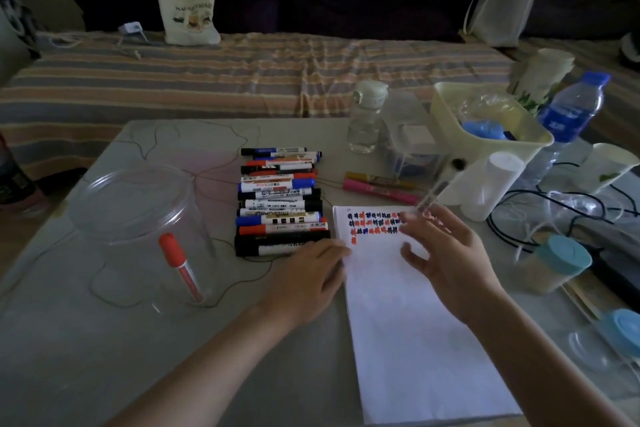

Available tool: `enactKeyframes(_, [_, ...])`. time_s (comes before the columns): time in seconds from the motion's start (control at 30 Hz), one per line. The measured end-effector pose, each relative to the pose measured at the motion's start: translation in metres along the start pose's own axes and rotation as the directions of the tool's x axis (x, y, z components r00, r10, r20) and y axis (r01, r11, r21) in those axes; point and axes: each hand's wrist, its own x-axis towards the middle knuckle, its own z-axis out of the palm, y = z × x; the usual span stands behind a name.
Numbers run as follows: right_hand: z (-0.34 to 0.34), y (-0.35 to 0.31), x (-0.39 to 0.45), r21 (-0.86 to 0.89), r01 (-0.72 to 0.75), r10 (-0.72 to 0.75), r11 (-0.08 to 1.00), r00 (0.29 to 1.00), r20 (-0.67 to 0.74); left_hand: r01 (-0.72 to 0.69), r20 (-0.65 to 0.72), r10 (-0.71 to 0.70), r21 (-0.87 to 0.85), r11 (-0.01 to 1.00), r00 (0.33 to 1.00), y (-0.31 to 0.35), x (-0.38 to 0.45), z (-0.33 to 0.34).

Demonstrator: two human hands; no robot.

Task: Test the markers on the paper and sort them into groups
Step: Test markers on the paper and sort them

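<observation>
The left hand lies flat-fingered on the white paper sheet's edge, apparently to anchor it, while the right hand, fingers spread, seemingly pinches a blurred marker above the scribbles, beside the stacked whiteboard markers on the grey counter.

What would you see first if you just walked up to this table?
A neat row of markers stacked side by side mid-table. Right of it lies white paper with red, blue and black test marks on top. One red marker stands alone in a clear tub on the left.
</observation>
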Motion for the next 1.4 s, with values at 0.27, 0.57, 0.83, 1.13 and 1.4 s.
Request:
enactKeyframes(0.27, [0.015, 0.029, 0.039, -0.633, 0.163, -0.210, 0.757, 0.978, 0.002, -0.012, -0.085, 0.013, 0.020, 1.000, 0.996, -0.005, 0.000, 0.009])
enactKeyframes(0.57, [0.004, 0.068, 0.050, -0.738, 0.257, -0.389, 0.624, 0.921, -0.007, -0.005, -0.141, -0.002, -0.046, 0.999, 0.990, -0.007, 0.002, 0.014])
enactKeyframes(0.83, [0.003, 0.074, 0.057, -0.784, 0.172, -0.323, 0.596, 0.945, -0.038, 0.002, -0.133, -0.011, -0.063, 0.998, 0.991, -0.004, 0.002, 0.011])
enactKeyframes(1.13, [0.007, 0.071, 0.052, -0.822, 0.215, -0.358, 0.528, 0.934, 0.014, 0.015, -0.135, -0.025, -0.079, 0.997, 0.991, -0.004, 0.002, 0.014])
enactKeyframes(1.4, [0.007, 0.072, 0.052, -0.812, 0.223, -0.399, 0.540, 0.917, -0.013, 0.018, -0.116, -0.026, -0.072, 0.997, 0.993, -0.003, 0.001, 0.010])
